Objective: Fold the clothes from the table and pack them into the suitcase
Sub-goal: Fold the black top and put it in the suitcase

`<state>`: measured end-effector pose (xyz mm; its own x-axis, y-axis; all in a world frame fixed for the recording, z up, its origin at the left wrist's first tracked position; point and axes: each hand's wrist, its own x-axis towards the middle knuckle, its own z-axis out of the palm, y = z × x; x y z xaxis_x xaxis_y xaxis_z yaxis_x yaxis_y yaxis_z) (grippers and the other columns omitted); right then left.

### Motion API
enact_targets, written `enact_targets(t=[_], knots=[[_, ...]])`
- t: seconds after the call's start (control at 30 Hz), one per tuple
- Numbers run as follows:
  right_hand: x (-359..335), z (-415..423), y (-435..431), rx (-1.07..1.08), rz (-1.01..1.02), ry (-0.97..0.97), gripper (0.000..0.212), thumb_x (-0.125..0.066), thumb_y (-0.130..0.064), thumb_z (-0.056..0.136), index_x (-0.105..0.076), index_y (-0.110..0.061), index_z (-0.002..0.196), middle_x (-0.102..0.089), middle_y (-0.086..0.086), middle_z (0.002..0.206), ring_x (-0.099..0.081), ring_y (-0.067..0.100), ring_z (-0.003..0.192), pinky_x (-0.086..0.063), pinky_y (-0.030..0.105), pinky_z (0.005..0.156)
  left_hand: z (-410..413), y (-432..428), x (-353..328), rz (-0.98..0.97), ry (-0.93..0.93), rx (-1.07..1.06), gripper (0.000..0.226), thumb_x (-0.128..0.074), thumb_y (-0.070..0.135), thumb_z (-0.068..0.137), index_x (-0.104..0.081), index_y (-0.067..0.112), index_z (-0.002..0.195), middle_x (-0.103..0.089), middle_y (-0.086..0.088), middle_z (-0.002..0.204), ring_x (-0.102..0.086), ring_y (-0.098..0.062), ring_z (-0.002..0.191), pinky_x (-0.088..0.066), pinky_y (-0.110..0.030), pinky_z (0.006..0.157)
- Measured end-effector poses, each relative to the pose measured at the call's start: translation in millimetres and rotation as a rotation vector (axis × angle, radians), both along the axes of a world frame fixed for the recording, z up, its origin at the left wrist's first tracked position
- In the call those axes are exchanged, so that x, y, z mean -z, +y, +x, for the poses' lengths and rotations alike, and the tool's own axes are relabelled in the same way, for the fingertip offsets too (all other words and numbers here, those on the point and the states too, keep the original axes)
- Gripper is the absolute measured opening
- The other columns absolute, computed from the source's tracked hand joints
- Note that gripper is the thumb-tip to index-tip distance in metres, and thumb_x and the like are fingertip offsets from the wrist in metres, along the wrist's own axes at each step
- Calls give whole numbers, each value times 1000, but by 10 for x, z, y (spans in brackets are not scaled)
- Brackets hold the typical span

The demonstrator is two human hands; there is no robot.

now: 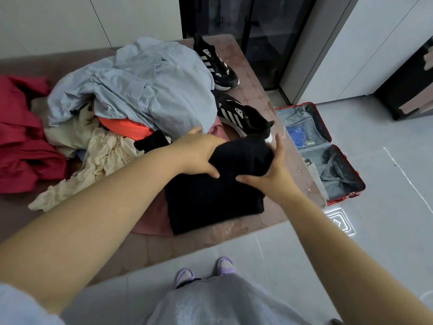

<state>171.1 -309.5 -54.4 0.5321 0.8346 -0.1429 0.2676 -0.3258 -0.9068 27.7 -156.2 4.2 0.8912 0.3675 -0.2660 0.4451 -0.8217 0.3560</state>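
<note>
Brown patterned table (225, 232) under a plain black, squarely folded garment (210, 198)

Home interior, likely bedroom or living area; tiled floor (386, 242); white cabinets (365, 50); clothes (131, 90) and sneakers (239, 113) on table (253, 66); open suitcase (328, 151) alongside.

My left hand (199, 153) and right hand (269, 170) grip the folded black garment (215, 198) on the desk (234, 233), beside the open red suitcase (328, 156) on the floor.
</note>
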Motion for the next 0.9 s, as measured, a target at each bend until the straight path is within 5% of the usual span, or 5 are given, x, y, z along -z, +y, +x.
enact_targets(t=[0.13,0.27,0.47,0.73,0.9], knots=[[-574,296,-93,-195,149,-115,95,-86,-9,61,-33,-34,135,-45,-29,125,-45,-12,115,-40,5,91,96,-255,-403,486,-220,132,68,-64,23,85,-32,34,143,-63,8,113,-54,-16,113,-1,-37,115],[-353,279,-258,-191,153,-440,64,-81,-28,59,-51,-21,115,-56,-14,116,-53,13,113,-37,38,104,-4,-538,-77,675,-375,210,60,-31,3,78,-53,17,133,-63,0,81,-61,-24,74,-42,-43,99],[338,-404,-755,-397,-141,-846,122,-85,-36,48,-17,-28,148,-26,-4,153,-23,24,137,3,41,114,-460,-975,943,450,-192,252,51,-51,14,67,-67,17,115,-61,5,68,-55,-16,51,-41,-20,43],[441,-339,-811,-541,-137,-811,49,-84,-20,49,-72,-24,96,-71,-6,103,-65,20,106,-17,53,106,-836,-784,1111,459,-179,171,102,-84,16,38,-43,12,132,-59,-12,125,-55,-27,117,-21,-38,111],[109,-106,-643,-376,-191,-404,20,-69,-28,84,-67,-24,103,-58,-24,94,-53,5,106,-2,37,119,-735,-477,708,214,13,128,55,-71,47,70,-57,28,119,-63,10,113,-56,-9,113,-1,-31,113]])
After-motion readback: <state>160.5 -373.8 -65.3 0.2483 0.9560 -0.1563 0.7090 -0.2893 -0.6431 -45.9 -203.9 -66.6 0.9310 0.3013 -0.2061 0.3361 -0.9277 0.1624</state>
